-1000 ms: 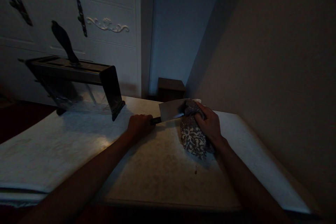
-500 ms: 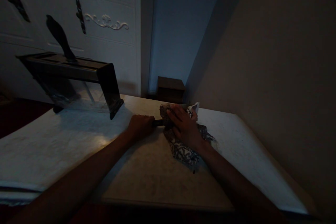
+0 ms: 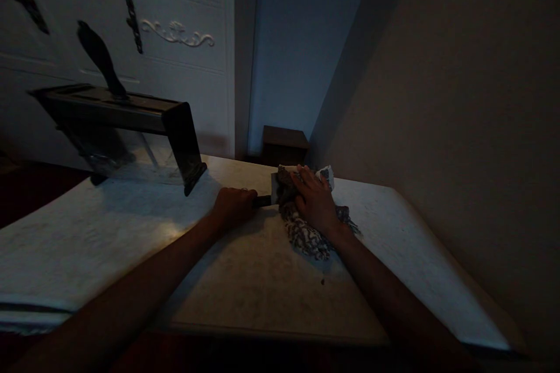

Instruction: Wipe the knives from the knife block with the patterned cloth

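Note:
My left hand [image 3: 236, 205] is closed round the dark handle of a cleaver [image 3: 275, 189], which lies low over the table, pointing right. A strip of its broad grey blade shows beside the handle; the rest is hidden under a crumpled patterned cloth [image 3: 306, 236]. My right hand [image 3: 315, 201] presses this cloth onto the blade, fingers laid over it and pointing away from me. Part of the cloth hangs loose toward me on the tabletop, and a pale corner sticks up beyond my fingers.
The light table [image 3: 245, 297] has a small dark speck [image 3: 322, 282] near me. At left stands a black-framed appliance [image 3: 118, 108] with a clear front and an upright handle. White cabinet doors [image 3: 184, 6] are behind it, a brown box [image 3: 285, 143] beyond the table, a wall [image 3: 459, 99] right.
My right hand and the cloth have slid slightly right along the blade, away from the handle, baring a strip of grey metal. My left hand keeps its hold.

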A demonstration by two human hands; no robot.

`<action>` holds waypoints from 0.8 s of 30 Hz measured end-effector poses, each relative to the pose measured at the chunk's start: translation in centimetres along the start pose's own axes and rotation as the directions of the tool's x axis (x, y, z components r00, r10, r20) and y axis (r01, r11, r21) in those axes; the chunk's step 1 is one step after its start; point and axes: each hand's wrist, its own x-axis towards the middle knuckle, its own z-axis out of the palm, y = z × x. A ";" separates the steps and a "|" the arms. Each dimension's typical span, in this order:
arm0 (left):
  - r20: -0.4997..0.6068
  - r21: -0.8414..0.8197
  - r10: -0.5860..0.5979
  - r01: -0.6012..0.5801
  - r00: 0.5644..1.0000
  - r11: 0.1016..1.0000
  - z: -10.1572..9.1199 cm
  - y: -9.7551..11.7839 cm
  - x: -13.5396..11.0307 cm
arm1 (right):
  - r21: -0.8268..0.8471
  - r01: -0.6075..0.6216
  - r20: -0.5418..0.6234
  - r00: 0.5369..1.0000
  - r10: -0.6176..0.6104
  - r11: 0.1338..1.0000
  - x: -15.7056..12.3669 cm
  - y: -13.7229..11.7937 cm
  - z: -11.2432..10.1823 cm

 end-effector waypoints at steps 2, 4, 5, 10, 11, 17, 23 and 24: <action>-0.009 -0.005 -0.004 0.004 1.000 1.000 0.1 -0.1 0.0 | 0.016 -0.035 -0.021 0.999 0.035 0.999 0.0 1.0 0.1; -0.013 -0.009 -0.012 0.012 1.000 1.000 0.2 -0.2 0.0 | 0.033 -0.068 -0.043 0.997 0.069 0.997 0.0 2.1 0.3; -0.012 -0.012 -0.015 0.015 1.000 1.000 0.2 -0.3 0.0 | 0.041 -0.085 -0.052 0.995 0.087 0.996 -0.1 2.6 0.3; 0.001 -0.034 -0.041 0.041 0.999 0.999 -0.2 -0.2 -0.1 | 0.099 -0.179 -0.086 0.978 0.188 0.979 -0.4 5.2 0.6; 0.003 -0.039 -0.049 0.049 0.999 0.998 -0.2 -0.2 -0.1 | 0.118 -0.197 -0.091 0.974 0.208 0.973 -0.4 5.6 0.5; -0.009 -0.044 -0.081 0.081 0.997 0.996 -0.3 -0.2 -0.2 | 0.218 -0.321 -0.016 0.943 0.332 0.922 -0.5 5.9 -0.5; -0.002 -0.075 -0.135 0.134 0.991 0.988 -0.8 -0.4 -0.3 | 0.276 -0.448 0.016 0.887 0.462 0.850 -0.6 5.9 -1.1; -0.002 -0.085 -0.145 0.145 0.989 0.986 -0.8 -0.5 -0.4 | 0.287 -0.458 0.007 0.880 0.476 0.842 -0.7 6.1 -1.0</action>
